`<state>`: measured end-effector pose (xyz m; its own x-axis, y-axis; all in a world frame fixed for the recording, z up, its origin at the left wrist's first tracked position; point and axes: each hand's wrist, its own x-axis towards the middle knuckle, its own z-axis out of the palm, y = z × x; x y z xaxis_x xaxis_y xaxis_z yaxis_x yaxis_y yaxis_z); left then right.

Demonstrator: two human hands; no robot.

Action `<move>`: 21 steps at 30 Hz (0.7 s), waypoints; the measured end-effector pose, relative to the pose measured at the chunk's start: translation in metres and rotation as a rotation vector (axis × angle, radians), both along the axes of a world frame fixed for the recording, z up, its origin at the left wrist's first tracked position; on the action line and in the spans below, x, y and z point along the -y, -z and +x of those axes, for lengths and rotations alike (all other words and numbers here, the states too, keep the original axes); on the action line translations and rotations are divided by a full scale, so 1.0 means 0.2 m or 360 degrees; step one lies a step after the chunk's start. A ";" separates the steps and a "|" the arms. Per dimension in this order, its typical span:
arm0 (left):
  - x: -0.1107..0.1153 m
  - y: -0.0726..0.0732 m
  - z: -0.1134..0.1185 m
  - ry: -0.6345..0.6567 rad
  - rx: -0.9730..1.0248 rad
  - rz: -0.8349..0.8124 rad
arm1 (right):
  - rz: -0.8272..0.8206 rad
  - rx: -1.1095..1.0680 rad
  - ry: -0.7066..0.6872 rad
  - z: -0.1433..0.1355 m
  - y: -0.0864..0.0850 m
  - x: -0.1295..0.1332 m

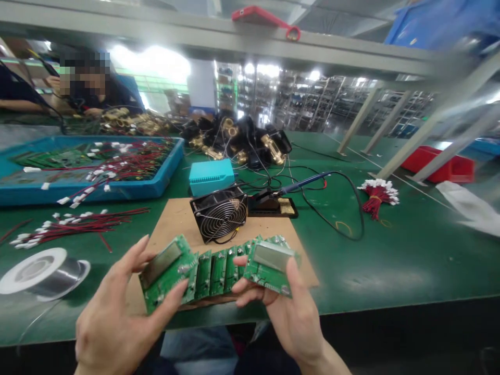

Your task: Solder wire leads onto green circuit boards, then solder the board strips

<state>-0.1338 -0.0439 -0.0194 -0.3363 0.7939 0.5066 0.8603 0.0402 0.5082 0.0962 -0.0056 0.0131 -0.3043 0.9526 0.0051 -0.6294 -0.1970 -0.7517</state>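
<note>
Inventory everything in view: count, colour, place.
Workbench: one, green, spanning view
Cardboard: one, brown, on workbench
Held boards: two, green, above cardboard
Board row: several, green, on cardboard
Fan: one, black, on cardboard
Box: one, turquoise, behind fan
Soldering iron: one, blue, right of fan
Iron stand: one, black, under iron
Wire spool: one, white, left
Loose wires: many, red, left
Tray: one, blue, far left
Wire bundle: one, red, right
Fittings: several, brass and black, back centre
Bin: one, red, right
Sheet: one, white, far right
Overhead beam: one, grey, top
Unclear item: one, red, on beam
Container: one, blue, top right
Shelving: several units, grey, background
Co-worker: one, dark clothing, back left
Left hand: one, bare, front left
Right hand: one, bare, front right
</note>
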 end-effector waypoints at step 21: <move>-0.04 -0.16 0.02 -0.0166 -0.0473 -0.1096 | -0.0230 0.0378 0.0125 0.08 -0.02 -0.04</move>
<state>-0.1292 -0.0357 0.0118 -0.3538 0.9352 -0.0111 0.9315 0.3534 0.0863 0.1126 0.0025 0.0170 -0.2061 0.9589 -0.1949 -0.4564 -0.2704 -0.8477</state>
